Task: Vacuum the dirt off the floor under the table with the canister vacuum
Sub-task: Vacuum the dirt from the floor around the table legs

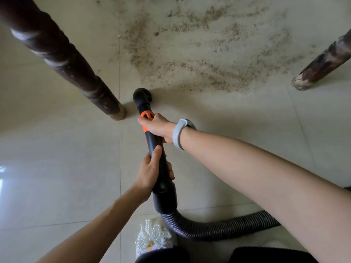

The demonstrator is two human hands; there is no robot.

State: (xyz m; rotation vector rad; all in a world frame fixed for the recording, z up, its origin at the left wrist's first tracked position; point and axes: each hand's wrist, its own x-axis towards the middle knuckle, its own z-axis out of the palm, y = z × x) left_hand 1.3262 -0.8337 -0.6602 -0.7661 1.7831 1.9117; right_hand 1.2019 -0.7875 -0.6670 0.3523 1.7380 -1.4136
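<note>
A black vacuum wand (153, 143) with an orange collar points away from me, its round nozzle (142, 95) resting on the pale tile floor. My right hand (158, 128) grips the wand at the orange collar. Lower down, my left hand (152, 171) wraps the wand just above its wide cuff. The ribbed hose (218, 227) curves off to the right behind my right arm. Brown gritty dirt (199, 52) is spread across the floor beyond the nozzle, between the table legs. The nozzle sits at the near left edge of the dirt.
A dark turned table leg (79, 76) stands just left of the nozzle. Another worn leg (321, 67) stands at the right. A white beaded slipper (153, 238) shows near my feet. The canister is out of view.
</note>
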